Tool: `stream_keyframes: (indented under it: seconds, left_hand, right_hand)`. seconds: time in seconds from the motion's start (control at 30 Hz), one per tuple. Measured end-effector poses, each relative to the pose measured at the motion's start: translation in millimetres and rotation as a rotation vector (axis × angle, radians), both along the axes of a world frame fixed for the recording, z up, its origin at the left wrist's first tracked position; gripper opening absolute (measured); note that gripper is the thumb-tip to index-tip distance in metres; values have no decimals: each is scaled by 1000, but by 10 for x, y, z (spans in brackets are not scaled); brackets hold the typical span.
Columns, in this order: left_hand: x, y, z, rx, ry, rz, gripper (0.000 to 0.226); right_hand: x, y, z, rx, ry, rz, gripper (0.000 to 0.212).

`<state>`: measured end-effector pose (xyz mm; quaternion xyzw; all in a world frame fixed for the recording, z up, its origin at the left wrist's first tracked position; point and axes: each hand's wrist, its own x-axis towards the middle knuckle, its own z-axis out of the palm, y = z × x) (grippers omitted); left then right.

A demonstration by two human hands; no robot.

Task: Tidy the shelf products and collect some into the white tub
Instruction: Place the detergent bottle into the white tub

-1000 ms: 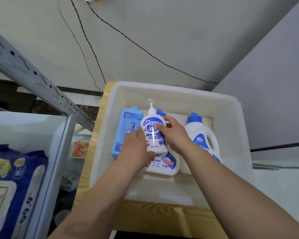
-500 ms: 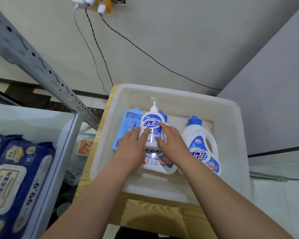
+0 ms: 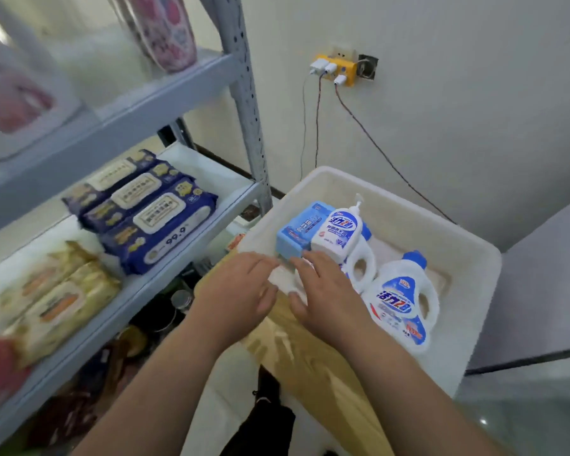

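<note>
- Left hand (image 3: 241,291) and right hand (image 3: 326,291) hover over the near rim of the tub (image 3: 408,222), fingers loosely spread, holding nothing.
- Pump bottle (image 3: 338,233) lies inside, touching a blue pack (image 3: 297,232).

Left hand (image 3: 241,291) and right hand (image 3: 326,297): bare. Left forearm (image 3: 152,390) and right forearm (image 3: 408,383): bare as far as the near frame edge. Between the forearms, low in view: a dark garment (image 3: 260,422), type unclear.
</note>
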<state>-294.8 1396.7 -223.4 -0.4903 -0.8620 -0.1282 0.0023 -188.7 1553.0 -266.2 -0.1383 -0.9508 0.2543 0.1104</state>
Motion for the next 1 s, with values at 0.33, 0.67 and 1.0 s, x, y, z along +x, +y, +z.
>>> stream_keyframes:
  seconds: [0.33,0.67,1.0]
  left_hand:
    - [441,-2090,964,50,239,517,45]
    - [261,-3862,1423,117,326,851,42]
    - [-563,-5009,1631,-40,257,887,53]
  right_hand:
    - [-584,-1756,1063,191,307,570,49]
    - [-1233,-3387,1725,236,422,706,46]
    - [-2154,-4669,2187,-5,457,569,74]
